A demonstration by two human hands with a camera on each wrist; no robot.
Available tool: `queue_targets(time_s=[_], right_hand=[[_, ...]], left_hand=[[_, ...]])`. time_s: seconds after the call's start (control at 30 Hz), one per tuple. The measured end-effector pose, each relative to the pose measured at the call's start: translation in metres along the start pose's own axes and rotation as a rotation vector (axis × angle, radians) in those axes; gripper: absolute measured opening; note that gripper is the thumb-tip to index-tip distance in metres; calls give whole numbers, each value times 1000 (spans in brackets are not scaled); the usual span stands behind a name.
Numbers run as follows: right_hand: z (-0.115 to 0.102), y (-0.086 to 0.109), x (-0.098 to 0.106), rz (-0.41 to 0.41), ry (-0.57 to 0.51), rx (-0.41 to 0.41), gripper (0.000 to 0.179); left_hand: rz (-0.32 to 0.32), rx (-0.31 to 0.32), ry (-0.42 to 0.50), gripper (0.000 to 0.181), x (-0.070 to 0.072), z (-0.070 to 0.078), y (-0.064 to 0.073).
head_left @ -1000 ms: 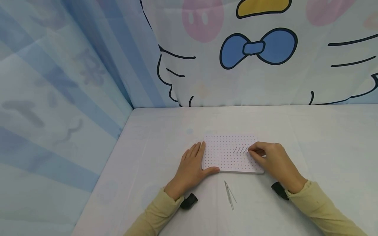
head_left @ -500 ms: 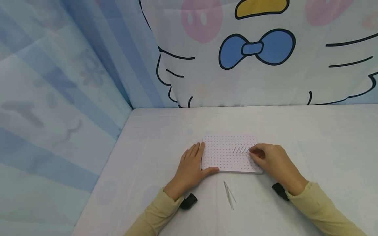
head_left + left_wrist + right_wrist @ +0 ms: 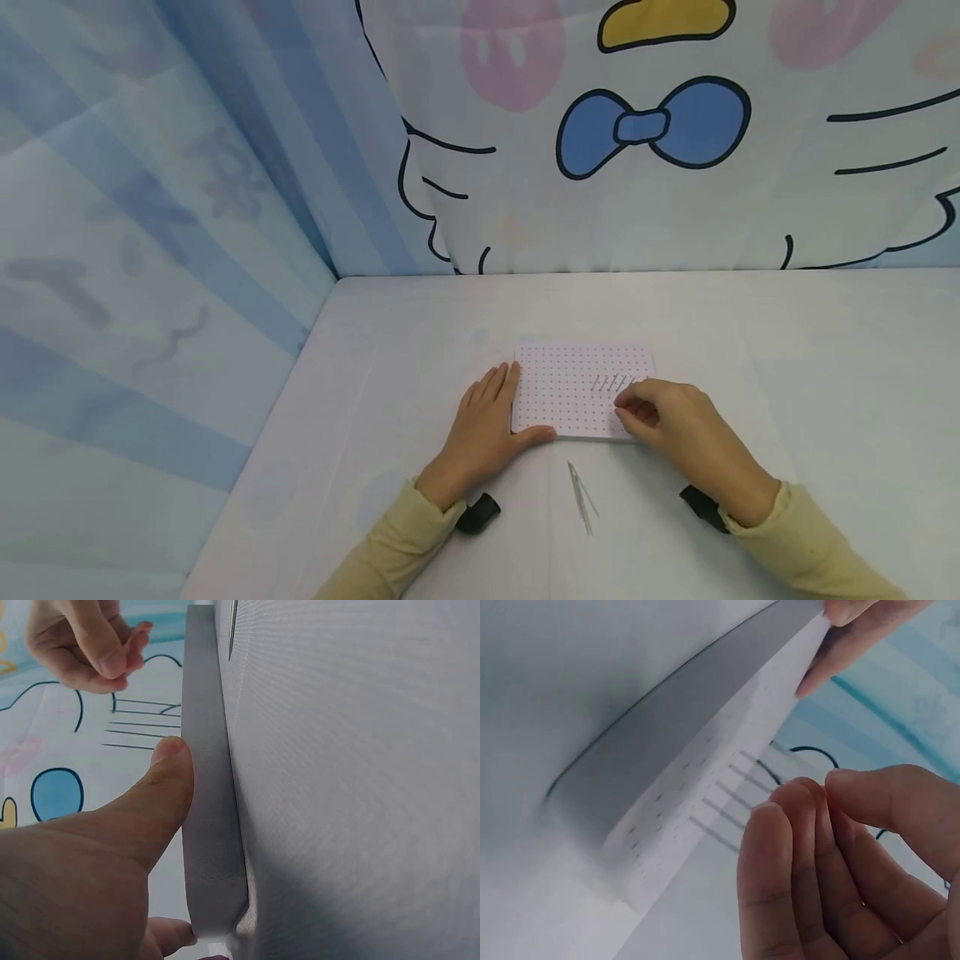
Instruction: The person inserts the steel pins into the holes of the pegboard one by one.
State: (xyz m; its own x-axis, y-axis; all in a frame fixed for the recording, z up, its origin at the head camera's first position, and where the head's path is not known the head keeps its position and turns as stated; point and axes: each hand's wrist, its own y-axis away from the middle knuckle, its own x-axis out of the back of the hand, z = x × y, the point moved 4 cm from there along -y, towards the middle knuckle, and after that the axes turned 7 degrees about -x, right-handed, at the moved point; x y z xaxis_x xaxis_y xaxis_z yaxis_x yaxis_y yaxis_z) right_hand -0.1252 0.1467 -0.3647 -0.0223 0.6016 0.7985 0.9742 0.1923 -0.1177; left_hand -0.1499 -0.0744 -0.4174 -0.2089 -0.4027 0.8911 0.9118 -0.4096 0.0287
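Observation:
A white pegboard [image 3: 551, 408] dotted with rows of small holes lies on the table. Several thin metal pins [image 3: 596, 382] stand in a row in its right half; the right wrist view shows them side by side, pins [image 3: 714, 835] upright from the board's face. My left hand [image 3: 480, 433] rests at the board's near left corner, fingers straight along the left edge, thumb against the front edge. Over the board's right part, just on the near side of the pins, is my right hand [image 3: 678, 425]. Its fingers are loosely bent, thumb close to the forefinger, with nothing visible between them.
A few loose metal pins [image 3: 580, 498] lie on the white tablecloth [image 3: 420, 333] in front of the board. Black wrist cameras [image 3: 478, 513] sit under both sleeves. A printed curtain [image 3: 525, 208] hangs behind the table, and a blue-and-white cloth [image 3: 112, 333] hangs at the left.
My right hand has come away from the right end of the pin row, moving towards me and slightly left. The left hand and the board stay put.

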Motion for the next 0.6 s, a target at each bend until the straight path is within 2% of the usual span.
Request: queue_targets(time_s=[0.37, 0.6], right_hand=[[-19, 7, -19, -79, 26, 39, 4], [-24, 10, -28, -132, 23, 33, 3]], left_hand=[[0, -4, 16, 103, 1, 1, 1], [3, -2, 7, 103, -1, 0, 0]])
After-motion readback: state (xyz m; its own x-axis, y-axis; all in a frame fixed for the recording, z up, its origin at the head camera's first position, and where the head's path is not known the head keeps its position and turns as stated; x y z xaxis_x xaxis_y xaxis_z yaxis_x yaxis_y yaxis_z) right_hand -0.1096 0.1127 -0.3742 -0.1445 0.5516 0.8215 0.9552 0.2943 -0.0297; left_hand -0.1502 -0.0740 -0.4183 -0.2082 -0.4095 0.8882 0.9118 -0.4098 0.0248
